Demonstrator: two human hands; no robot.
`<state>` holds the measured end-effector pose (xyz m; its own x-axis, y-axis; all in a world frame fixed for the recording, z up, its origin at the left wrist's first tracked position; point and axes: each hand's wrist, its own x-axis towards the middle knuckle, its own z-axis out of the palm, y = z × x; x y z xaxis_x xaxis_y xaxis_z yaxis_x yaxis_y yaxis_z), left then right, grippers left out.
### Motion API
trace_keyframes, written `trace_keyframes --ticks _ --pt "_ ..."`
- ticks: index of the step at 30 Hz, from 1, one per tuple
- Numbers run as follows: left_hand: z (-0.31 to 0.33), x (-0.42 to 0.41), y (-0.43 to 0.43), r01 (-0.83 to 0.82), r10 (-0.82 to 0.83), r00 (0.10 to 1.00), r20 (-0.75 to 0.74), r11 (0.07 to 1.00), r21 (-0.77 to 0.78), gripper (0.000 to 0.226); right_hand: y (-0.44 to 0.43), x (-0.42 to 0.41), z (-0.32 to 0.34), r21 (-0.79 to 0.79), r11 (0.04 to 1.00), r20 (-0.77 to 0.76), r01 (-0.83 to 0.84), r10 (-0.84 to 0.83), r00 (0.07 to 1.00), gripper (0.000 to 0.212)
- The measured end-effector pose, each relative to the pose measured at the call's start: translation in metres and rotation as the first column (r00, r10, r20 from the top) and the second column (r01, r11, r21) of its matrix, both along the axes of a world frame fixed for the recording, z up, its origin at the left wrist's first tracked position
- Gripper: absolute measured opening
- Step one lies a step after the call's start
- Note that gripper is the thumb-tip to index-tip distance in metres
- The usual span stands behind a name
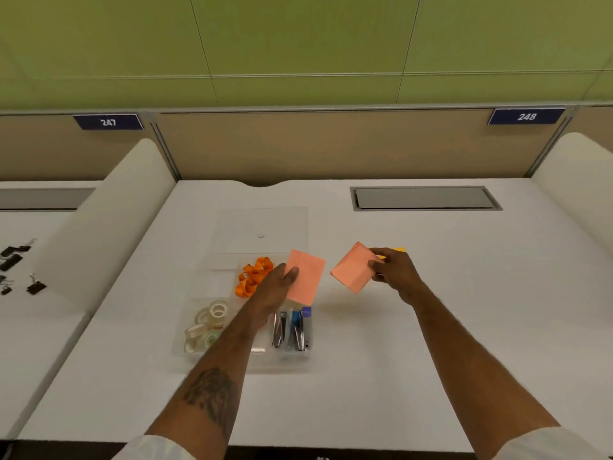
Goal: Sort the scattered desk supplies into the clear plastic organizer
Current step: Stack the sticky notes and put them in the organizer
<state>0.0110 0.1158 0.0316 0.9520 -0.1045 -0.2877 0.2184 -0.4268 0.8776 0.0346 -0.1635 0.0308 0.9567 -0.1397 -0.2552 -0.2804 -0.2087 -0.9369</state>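
The clear plastic organizer (pixel 185 346) lies on the white desk, its lid (pixel 262 227) open behind it. Inside are tape rolls (pixel 209 322) at the front left, an orange lanyard (pixel 253 275) in the middle and staplers (pixel 293 328) at the front right. My left hand (pixel 277 288) holds a pink sticky-note pad (pixel 306 275) above the organizer's right side. My right hand (pixel 393 270) holds a second pink sticky-note pad (pixel 353 268) over the desk to the right, apart from the organizer. A bit of yellow pad (pixel 399 250) shows behind its fingers.
A grey cable hatch (pixel 426 198) is set into the desk at the back right. White curved dividers (pixel 109 220) flank the desk. Black binder clips (pixel 20 267) lie on the neighbouring desk at the left. A tan partition stands behind.
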Motion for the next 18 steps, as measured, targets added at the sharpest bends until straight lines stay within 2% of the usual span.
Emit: trace_keyframes --ticks 5,8,11,18 --pt "0.002 0.013 0.093 -0.103 0.104 0.995 0.013 0.992 -0.073 0.037 0.09 0.016 0.003 -0.002 1.0 0.03 -0.022 0.022 0.999 0.034" --pt "0.003 0.019 0.144 -0.16 0.163 0.985 0.056 0.985 -0.063 0.032 0.14 0.026 0.005 0.002 0.999 0.037 -0.053 0.053 0.998 0.034" --pt "0.0 0.024 0.185 -0.235 0.241 0.967 0.088 0.969 -0.07 0.037 0.187 0.034 0.007 -0.006 0.997 0.031 -0.075 0.075 0.997 0.033" --pt "-0.012 0.026 0.238 -0.329 0.335 0.939 0.074 0.941 -0.076 0.043 0.273 0.045 0.005 -0.219 0.964 0.106 -0.151 0.177 0.979 0.031"
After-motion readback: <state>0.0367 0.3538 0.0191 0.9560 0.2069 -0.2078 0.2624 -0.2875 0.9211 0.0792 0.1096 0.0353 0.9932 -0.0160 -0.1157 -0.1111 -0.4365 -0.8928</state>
